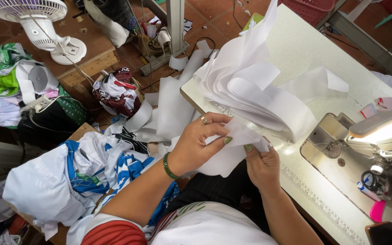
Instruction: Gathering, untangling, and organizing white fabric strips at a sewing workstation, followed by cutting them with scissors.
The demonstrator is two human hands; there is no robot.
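Observation:
My left hand (200, 140), with a ring and a green bangle, pinches the edge of a white fabric piece (227, 156) near the front edge of the sewing table (305, 50). My right hand (263, 165) grips the same piece from below, thumb on top. Just beyond both hands a stack of white fabric strips (250, 86) lies folded and fanned on the table, some hanging over the table's left edge. The sewing machine (377, 136) stands to the right of my hands, its lamp lit.
A pile of white and blue garments (78, 177) lies at the left. A white fan (37, 22) stands on the floor at top left, beside bags of cloth scraps (116, 90). A pink tool (377, 211) and a phone (382, 233) lie near the machine.

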